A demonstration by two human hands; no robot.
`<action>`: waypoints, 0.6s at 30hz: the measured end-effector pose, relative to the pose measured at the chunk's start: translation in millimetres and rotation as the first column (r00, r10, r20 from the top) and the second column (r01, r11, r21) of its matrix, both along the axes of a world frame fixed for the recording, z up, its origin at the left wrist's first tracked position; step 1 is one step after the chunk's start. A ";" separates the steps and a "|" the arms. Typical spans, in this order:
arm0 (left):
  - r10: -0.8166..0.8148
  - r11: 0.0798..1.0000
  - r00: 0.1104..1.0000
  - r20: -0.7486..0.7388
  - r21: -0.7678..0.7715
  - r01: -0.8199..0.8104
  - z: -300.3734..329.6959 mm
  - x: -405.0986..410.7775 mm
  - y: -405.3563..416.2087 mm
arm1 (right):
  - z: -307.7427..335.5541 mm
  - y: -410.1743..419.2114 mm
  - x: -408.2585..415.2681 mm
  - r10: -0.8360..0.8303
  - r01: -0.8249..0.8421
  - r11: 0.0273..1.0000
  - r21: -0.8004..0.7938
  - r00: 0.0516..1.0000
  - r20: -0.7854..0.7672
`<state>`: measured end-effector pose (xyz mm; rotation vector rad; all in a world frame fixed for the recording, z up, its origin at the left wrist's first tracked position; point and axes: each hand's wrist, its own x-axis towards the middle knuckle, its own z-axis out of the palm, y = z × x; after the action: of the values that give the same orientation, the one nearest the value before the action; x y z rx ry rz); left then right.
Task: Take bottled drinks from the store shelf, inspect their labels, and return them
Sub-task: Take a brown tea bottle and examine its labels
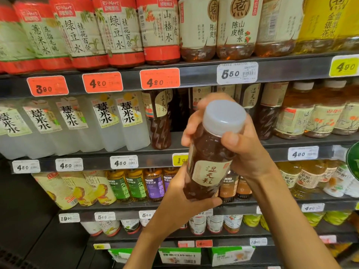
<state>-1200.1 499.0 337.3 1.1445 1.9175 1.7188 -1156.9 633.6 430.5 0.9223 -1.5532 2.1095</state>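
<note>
Head view, the only one. Both hands are holding one dark bottle off the shelf, out in front of the second shelf row.

The right hand is gripping the bottle's shoulder just under the pale grey cap, fingers curled round the far side, thumb pressing the near side. The left hand is cupping the base, thumb curling under the bottom edge; both grips are narrow and closed on the bottle.

Long axis is running tilted: cap up, leaning right and toward the camera, base down-left. The cream label is facing the camera, so I judge the inspecting step is in progress.

The relation the return turns on: the dark gap in the second row is lying up and left of the grip, behind the bottle, beside a matching dark bottle on the shelf. The right hand, at the cap end, is sitting nearer that gap; the base would need to be leading in and the axis coming upright.

Counts: one bottle in hand; two hands on it; five white bottles showing along the left of that same row; three orange price tags on the top rail. Matching dark bottles right of the gap are partly hidden, so I cannot count them.
</note>
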 end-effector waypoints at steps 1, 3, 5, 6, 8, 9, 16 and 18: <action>-0.005 1.000 1.000 0.009 0.004 0.005 -0.5 1.0 0.9 | -0.1 -0.7 -0.3 -0.012 0.012 1.000 -0.024 1.000 -0.002; -0.013 1.000 1.000 0.027 0.009 0.012 0.5 2.5 2.1 | 1.5 -2.3 -1.6 -0.074 0.075 0.994 -0.082 0.997 0.018; -0.021 0.999 0.999 0.026 0.032 0.020 2.4 4.4 2.2 | 5.1 -3.6 -3.3 -0.171 0.177 0.978 -0.113 0.983 0.063; -0.021 0.999 0.999 0.026 0.044 0.020 3.3 5.8 2.3 | 6.8 -3.5 -4.7 -0.239 0.249 0.962 -0.109 0.966 0.101; -0.004 0.997 0.999 0.052 0.073 0.000 3.7 10.0 3.8 | 8.0 -1.2 -8.1 -0.397 0.414 0.908 -0.067 0.901 0.176; 0.021 0.996 0.997 0.070 0.089 -0.028 3.6 12.4 5.1 | 7.5 -0.6 -9.6 -0.469 0.485 0.874 -0.037 0.861 0.198; 0.076 0.991 0.987 0.143 0.095 -0.090 3.7 18.4 6.6 | 1.7 -1.6 -19.7 -0.624 0.623 0.775 0.104 0.731 0.274; -0.010 0.996 0.977 0.212 0.094 -0.010 6.3 17.2 1.5 | 0.8 2.8 -23.7 -0.557 0.578 0.814 0.052 0.753 0.351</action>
<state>-1182.9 500.5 343.6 0.9479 1.7256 1.8666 -1180.6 636.4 431.3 0.0017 -1.6484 1.8995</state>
